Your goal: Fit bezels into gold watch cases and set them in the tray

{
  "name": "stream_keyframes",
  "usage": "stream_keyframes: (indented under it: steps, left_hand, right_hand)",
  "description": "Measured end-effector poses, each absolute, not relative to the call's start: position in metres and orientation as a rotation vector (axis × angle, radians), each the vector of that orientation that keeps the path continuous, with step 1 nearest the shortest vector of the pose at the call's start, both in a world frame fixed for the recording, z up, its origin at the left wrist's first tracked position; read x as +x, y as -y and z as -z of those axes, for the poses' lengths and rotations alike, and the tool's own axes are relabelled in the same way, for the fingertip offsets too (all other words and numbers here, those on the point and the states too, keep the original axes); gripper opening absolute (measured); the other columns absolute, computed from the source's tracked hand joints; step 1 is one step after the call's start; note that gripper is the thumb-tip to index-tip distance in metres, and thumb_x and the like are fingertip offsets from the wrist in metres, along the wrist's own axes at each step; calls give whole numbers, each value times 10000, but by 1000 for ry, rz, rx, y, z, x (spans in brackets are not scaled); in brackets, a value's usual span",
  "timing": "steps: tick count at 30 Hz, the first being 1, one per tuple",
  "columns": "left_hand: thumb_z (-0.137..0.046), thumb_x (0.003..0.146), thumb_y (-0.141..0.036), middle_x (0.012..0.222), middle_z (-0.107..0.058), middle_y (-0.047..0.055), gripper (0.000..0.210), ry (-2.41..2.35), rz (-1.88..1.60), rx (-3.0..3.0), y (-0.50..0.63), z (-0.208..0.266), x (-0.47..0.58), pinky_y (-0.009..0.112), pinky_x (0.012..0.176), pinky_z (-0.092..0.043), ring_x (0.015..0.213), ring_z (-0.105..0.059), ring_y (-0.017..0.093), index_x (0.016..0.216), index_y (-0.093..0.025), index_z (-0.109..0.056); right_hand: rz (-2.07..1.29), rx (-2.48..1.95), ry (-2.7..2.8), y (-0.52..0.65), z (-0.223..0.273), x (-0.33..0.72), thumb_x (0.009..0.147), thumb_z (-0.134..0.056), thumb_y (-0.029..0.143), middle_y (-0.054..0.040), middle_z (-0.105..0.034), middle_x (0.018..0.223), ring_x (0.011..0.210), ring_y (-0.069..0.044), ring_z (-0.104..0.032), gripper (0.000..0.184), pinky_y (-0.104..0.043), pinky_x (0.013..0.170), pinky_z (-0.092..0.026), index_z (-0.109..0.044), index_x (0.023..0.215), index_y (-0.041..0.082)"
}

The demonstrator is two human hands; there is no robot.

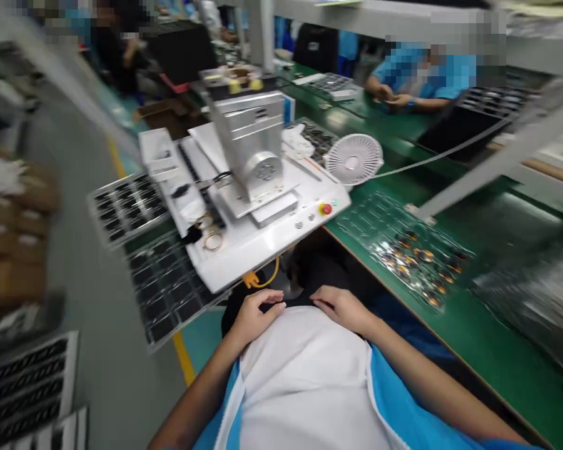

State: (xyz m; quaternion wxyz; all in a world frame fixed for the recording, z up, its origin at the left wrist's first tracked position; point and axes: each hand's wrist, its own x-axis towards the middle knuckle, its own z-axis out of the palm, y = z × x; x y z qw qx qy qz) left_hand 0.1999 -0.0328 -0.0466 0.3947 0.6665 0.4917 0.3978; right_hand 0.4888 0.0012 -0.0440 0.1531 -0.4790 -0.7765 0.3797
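Observation:
My left hand [258, 314] rests at my lap beside the hem of my white shirt [304, 375], thumb and fingers loosely curved with a gap between them. Opposite it, my right hand [342, 306] lies against the lap, fingers loosely extended and nothing visible in it. The two hands are apart. In front of them stands a white machine base [272, 250] with a metal press-like fixture [253, 144] on top. A red emergency stop button [326, 209] sits at its front right corner. Gold-coloured rings [213, 240] lie on its left side.
A clear tray of small orange-and-dark parts [415, 256] lies on the green table [488, 350]. Nearby stand a white round fan [354, 159] and plastic bags [539, 294]. Black-celled trays [169, 287] flank the machine's left. A co-worker in blue [422, 81] sits across the table.

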Motion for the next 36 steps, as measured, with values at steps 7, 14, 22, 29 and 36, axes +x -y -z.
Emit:
stream_keyframes:
  steps: [7,14,22,29,36]
  left_hand:
    - [-755,882,-402,1204,-779,138,305,-1972,-1249,1741,92,31,107,560,1126,-506,1238,-689,328,1136,-233,-763]
    - [-652,930,-525,1457,-623,230,669,-2446,-373,1911,87,45,57,595,1189,-392,1379,-570,396,1471,-146,-546]
    - [-590,942,-425,1246,-722,200,483,-2543,-353,1946,131,22,32,506,1011,-525,1199,-663,379,1356,-181,-636]
    - [-527,948,-434,1347,-656,240,560,-2707,-370,1867,89,-17,-39,558,1077,-466,1302,-586,425,1417,-132,-576]
    - [-580,933,-603,1465,-576,246,746,-2732,-339,1867,-54,-53,-110,527,1187,-330,1416,-466,413,1480,-99,-517]
  right_hand:
    - [-1310,-1413,2427,-38,124,426,879,-629,208,-151,-791,1082,1046,-295,-738,200,-366,943,-526,-788,996,173]
    - [-1316,-1329,2392,-43,141,436,886,-579,305,-111,-800,984,952,-277,-749,230,-349,874,-539,-770,932,187]
    - [-1299,-1362,2223,-44,140,465,895,-496,452,-124,-801,945,919,-312,-748,346,-401,848,-562,-745,864,213]
    - [-1363,-1342,2228,-48,156,456,846,-522,502,-99,-783,841,813,-303,-739,344,-387,781,-553,-714,786,223]
    - [-1392,-1334,2239,-51,158,442,840,-490,506,-79,-763,779,771,-314,-740,317,-400,739,-542,-665,739,262]
